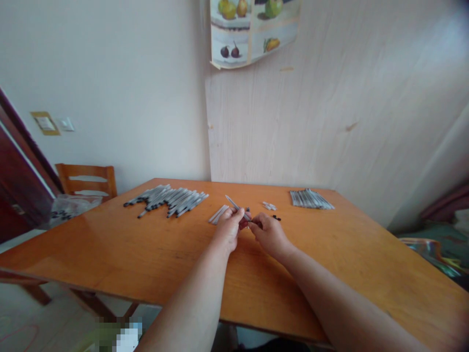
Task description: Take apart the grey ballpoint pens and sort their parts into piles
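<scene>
While the left hand pinches a slim, pale pen over the middle of the tabletop, the right hand bends its fingers narrowly at the pen's near end; whether they hold a part, I cannot tell. Fitting work seems in hand, calling next for steady alignment. More pens lie toward the far-left corner.

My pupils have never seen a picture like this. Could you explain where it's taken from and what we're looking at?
There is no machine, just a person's bare hands, seen from a camera worn on the head. On the wooden table lie a pile of pens to the left, a neat row of pens to the right, and small white pieces between. The left hand holds a slim pen; the right hand works at its near end, where details are too small to tell.
</scene>
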The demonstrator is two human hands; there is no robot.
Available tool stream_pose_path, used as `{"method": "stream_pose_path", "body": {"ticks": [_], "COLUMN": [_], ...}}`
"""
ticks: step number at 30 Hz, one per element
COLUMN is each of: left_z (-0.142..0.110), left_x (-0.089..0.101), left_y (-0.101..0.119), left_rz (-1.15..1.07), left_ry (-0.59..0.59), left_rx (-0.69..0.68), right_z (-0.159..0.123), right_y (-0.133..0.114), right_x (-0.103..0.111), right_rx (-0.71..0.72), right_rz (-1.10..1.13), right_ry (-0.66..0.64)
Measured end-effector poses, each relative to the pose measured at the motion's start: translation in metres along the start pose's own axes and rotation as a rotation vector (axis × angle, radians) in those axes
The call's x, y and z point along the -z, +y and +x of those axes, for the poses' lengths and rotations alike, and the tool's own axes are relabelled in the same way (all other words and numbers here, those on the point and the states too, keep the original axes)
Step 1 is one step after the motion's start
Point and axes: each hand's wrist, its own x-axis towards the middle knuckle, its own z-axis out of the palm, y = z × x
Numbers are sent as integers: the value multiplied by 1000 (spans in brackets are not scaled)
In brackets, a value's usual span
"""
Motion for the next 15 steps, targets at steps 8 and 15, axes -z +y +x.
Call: {"method": "stream_pose_path", "body": {"ticks": [8,15], "left_z": [2,2], "left_x": [0,1], "left_y": [-1,-2], "left_rz": [-34,-2], "left_ry": [-4,27], "left_rx": [-20,-17], "right_z": [0,-3], "right_y": [-4,-5], "right_x": [2,1], "right_rx": [-66,-130], "right_rz": [84,221], "right_ry": [-37,-174]}}
